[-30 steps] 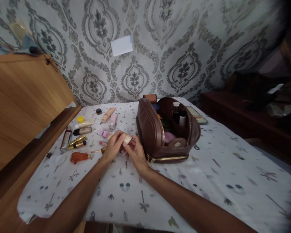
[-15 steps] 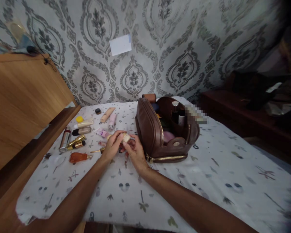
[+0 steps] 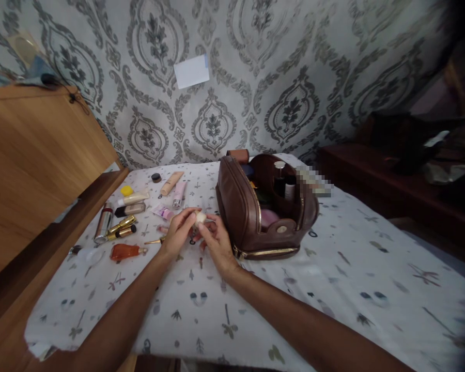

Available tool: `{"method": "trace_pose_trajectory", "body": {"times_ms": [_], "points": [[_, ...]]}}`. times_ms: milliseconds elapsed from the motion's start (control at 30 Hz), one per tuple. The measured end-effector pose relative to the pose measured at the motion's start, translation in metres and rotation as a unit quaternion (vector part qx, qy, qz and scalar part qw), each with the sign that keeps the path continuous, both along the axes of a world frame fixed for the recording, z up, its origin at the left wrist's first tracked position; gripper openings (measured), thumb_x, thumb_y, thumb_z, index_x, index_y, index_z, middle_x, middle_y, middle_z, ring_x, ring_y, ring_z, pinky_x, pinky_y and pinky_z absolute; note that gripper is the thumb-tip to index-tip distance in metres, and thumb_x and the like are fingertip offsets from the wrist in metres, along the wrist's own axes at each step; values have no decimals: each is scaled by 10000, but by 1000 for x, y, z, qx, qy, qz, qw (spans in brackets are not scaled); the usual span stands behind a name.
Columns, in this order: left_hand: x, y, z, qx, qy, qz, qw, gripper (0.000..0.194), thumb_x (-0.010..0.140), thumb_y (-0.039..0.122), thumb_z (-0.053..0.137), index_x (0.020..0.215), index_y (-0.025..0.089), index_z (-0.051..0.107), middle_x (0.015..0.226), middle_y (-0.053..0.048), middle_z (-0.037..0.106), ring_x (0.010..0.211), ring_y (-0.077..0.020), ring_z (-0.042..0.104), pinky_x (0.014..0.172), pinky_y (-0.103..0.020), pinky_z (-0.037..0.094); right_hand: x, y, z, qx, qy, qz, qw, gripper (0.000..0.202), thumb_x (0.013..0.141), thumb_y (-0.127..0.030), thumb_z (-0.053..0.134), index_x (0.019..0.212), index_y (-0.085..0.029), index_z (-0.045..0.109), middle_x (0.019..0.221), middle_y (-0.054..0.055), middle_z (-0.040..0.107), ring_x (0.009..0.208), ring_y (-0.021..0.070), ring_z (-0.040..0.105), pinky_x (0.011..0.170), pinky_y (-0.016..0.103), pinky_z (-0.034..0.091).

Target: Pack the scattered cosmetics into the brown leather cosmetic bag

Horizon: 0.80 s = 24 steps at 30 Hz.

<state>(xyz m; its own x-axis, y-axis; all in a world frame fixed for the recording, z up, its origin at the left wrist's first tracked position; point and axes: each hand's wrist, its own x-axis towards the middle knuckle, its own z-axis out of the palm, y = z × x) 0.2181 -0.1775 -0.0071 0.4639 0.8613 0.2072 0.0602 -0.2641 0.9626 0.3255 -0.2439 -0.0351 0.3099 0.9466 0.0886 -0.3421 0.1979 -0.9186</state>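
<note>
A small cream-coloured cosmetic jar is held between my two hands at the middle of the table. My left hand grips it from the left, thumb and fingers closed around its side. From the right, my right hand has its thumb and fingertips on it. My fingers cover much of the jar. Just right of my right hand stands an unzipped brown toiletry bag with a dark bottle and a white-labelled bottle inside. A purple-and-white tube lies beyond my left hand.
On the left lie an orange bottle, a silver cylinder, gold tubes, a peach tube, a pink tube and a black-lidded pot. A wooden panel borders the table's left side; the patterned wall rises behind.
The jar has turned between my fingers and now shows a rounder, paler face. My hands have barely shifted, and the bag and the loose cosmetics stay where they were.
</note>
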Motion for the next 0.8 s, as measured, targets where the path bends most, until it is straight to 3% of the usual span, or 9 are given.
{"method": "trace_pose_trajectory", "body": {"times_ms": [267, 467, 567, 800], "points": [[0, 1, -1, -21, -8, -23, 999, 416, 903, 502, 542, 1144, 182, 652, 790, -13, 617, 577, -121, 523, 527, -236, 426, -1, 2, -1, 8, 9, -1, 1000, 437, 757, -454, 700, 1058, -248, 459, 806, -16, 592, 591, 149, 620, 396, 206, 368], [-2, 6, 0, 31, 58, -12, 998, 385, 934, 494, 500, 952, 159, 686, 744, -23, 616, 651, -150, 532, 582, -247, 434, -1, 0, 1, 11, -2, -27, 1000, 429, 763, -437, 696, 1064, -237, 465, 843, -7, 588, 629, 143, 631, 421, 197, 399], [-3, 5, 2, 16, 43, -14, 999, 373, 900, 498, 548, 1005, 162, 673, 807, -29, 642, 653, -148, 539, 577, -246, 428, -1, 0, 0, 13, -4, -30, 999, 419, 774, -448, 692, 1067, -239, 478, 877, 3, 593, 641, 146, 641, 418, 197, 405], [-5, -2, 10, 52, 24, -36, 998, 374, 901, 439, 575, 1175, 194, 642, 1013, -50, 674, 869, -186, 607, 750, -269, 480, 1, 1, -1, 4, -5, -11, 1000, 382, 824, -485, 635, 1086, -236, 511, 873, 22, 618, 624, 159, 644, 417, 220, 420]]}}
